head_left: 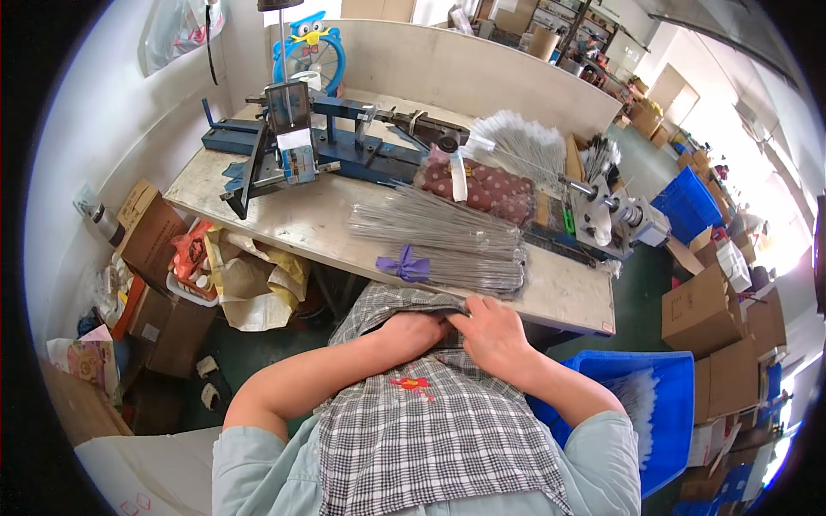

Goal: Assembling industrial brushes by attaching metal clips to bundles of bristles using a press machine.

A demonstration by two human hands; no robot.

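Left hand (pixel 413 331) and right hand (pixel 490 331) pinch the checked apron (pixel 404 301) hem at the workbench (pixel 568 292) edge; smoothing it flat probably wants even tension; wire bundle (pixel 447 236) lies beyond.

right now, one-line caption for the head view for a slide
Both hands, left hand and right hand, grip a checked apron before wire bundles.

The workbench (pixel 568 292) bears a wire bundle (pixel 447 241) and a blue jig (pixel 344 146).

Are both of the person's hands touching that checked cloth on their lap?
Touching. The head view shows the left hand and right hand resting flat on the checked cloth, fingers pressed into its folded edge.
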